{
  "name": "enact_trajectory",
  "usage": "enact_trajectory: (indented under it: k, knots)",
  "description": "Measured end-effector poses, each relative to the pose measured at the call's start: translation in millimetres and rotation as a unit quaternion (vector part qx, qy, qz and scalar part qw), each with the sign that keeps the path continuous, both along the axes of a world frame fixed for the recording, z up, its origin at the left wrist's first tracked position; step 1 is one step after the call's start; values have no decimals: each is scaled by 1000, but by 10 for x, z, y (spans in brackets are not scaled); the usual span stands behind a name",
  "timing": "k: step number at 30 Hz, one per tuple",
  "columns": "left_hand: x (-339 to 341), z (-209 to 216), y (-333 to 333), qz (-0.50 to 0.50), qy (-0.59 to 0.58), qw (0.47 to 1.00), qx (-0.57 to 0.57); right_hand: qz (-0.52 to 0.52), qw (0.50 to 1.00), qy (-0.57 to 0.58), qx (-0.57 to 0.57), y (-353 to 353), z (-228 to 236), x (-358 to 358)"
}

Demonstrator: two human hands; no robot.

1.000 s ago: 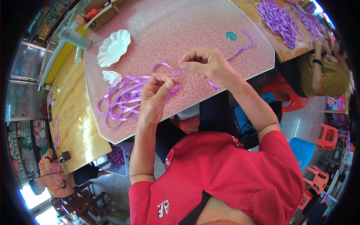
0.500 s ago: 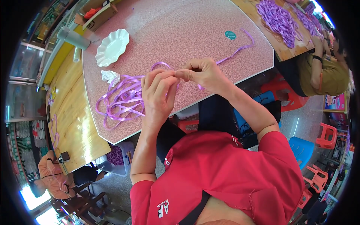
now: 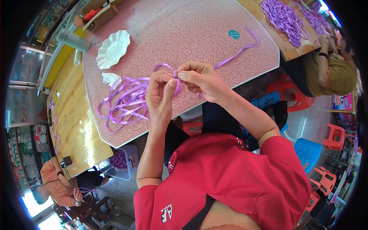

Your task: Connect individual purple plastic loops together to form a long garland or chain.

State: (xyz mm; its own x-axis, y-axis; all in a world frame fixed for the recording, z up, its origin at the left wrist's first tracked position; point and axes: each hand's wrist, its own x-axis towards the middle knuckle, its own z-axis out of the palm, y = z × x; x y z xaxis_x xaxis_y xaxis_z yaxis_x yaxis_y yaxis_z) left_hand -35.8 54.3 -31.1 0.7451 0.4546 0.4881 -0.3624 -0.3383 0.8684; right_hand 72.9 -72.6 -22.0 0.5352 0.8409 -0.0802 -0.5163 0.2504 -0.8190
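A long purple ribbon lies in loose loops on the pink speckled table, to the left of my hands. My left hand is closed on part of it, with the thumb raised beside the curled fingers. Thumb and forefinger of my right hand pinch the ribbon where a small loop or knot shows between the two hands. One ribbon tail runs off to the right across the tabletop. The exact shape at my fingertips is partly hidden.
Crumpled white paper and a scalloped white dish lie left on the table. A grey bottle and a cardboard box stand beyond. Purple ribbon heaps cover the right-hand wooden table. Two other people sit nearby.
My hands have turned and drawn slightly apart at the fingertips, so the small purple loop between them now shows. My left thumb has lifted. At lower left, another person's hand has moved down with ribbon.
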Motion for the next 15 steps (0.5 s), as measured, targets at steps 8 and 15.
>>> enact_trajectory:
  k: [8,15]
  knots:
    - [-19,152,27,-216,52,822,-525,-226,777,-581,84,92,6,26]
    - [-67,187,-2,-147,50,856,-493,-260,654,-707,72,66,-15,92]
